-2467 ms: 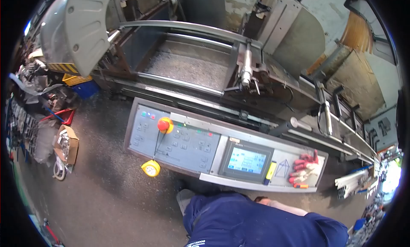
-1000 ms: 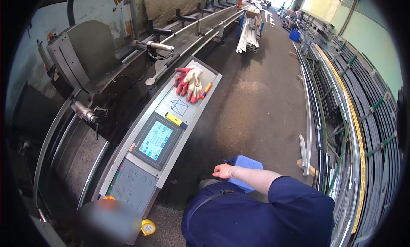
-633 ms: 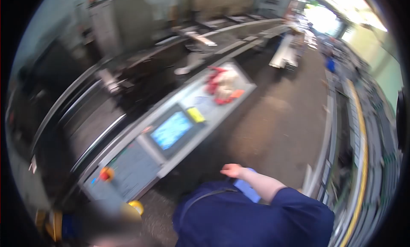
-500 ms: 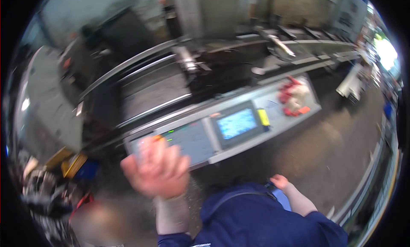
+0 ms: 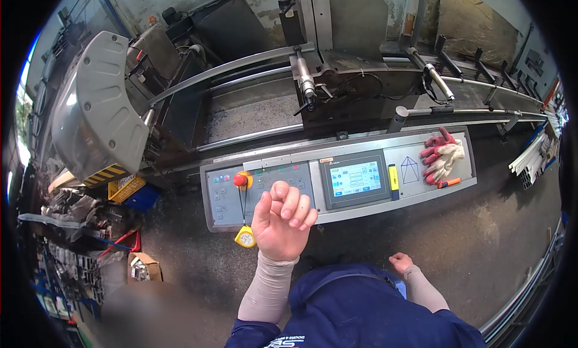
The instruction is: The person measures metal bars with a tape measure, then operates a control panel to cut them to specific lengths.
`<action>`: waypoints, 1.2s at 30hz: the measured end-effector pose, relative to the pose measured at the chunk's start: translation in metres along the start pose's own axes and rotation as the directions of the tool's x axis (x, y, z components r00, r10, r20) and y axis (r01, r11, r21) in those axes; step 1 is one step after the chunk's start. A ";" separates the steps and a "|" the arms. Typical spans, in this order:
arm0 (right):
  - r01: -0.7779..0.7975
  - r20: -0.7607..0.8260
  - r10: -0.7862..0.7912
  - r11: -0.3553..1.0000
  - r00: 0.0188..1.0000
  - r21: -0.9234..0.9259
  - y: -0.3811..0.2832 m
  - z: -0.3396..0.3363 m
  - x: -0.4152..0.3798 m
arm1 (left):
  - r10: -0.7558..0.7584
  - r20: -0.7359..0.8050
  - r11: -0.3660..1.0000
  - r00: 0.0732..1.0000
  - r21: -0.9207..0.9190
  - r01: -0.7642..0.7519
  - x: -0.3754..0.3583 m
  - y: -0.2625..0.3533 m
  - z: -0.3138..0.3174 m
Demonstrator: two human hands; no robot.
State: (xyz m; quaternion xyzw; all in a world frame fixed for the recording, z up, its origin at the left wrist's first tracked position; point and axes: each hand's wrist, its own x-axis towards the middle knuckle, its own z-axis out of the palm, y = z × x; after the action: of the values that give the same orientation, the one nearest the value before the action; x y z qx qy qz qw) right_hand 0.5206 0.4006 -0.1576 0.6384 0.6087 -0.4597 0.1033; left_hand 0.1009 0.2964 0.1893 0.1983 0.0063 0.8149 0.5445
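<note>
My left hand (image 5: 282,220) is raised in front of the grey control panel (image 5: 289,174), fingers loosely curled, holding nothing. It hovers over the panel's lower edge, just right of the red emergency stop button (image 5: 240,180) and the yellow tape measure (image 5: 245,236) hanging below it. The touchscreen (image 5: 354,179) glows to the right of the hand. My right hand (image 5: 401,264) hangs low by my hip against a blue object, fingers curled; whether it grips anything is hidden.
Red and white work gloves (image 5: 442,156) and an orange marker (image 5: 450,182) lie on the panel's right end, a yellow marker (image 5: 393,178) beside the screen. Behind the panel runs the saw machine bed (image 5: 253,110) with a grey guard (image 5: 96,107). A cardboard box (image 5: 142,267) sits left.
The view swung from the aisle on the right back to face the control panel. My left hand rose into view in front of the panel; my right hand stayed by my hip.
</note>
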 end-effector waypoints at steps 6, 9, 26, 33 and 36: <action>0.382 0.144 -0.375 0.924 0.916 -0.020 -0.107 -0.013 -0.018 | 0.011 -0.040 0.994 0.999 0.111 -0.006 0.000 -0.025 0.008; 0.504 0.170 -0.490 0.863 0.855 -0.045 -0.145 -0.015 -0.021 | 0.044 -0.075 0.979 0.996 0.200 -0.029 0.001 -0.037 0.015; 0.526 0.293 -0.494 0.850 0.819 -0.037 -0.111 -0.020 -0.029 | 0.063 -0.151 0.927 0.986 0.375 -0.002 -0.006 -0.075 0.018; 0.530 0.303 -0.495 0.847 0.815 -0.043 -0.106 -0.032 -0.031 | 0.047 -0.197 0.895 0.979 0.444 0.046 -0.009 -0.096 0.018; 0.701 0.343 -0.636 0.704 0.692 -0.109 -0.125 -0.037 -0.026 | -0.221 -0.045 0.752 0.974 0.628 0.199 -0.011 -0.115 0.018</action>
State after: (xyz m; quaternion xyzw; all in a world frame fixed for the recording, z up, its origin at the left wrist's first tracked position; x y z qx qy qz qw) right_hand 0.4330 0.4385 -0.0651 0.2823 0.8281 -0.4765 0.0862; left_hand 0.2127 0.3294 0.1762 0.3798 0.2913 0.6961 0.5351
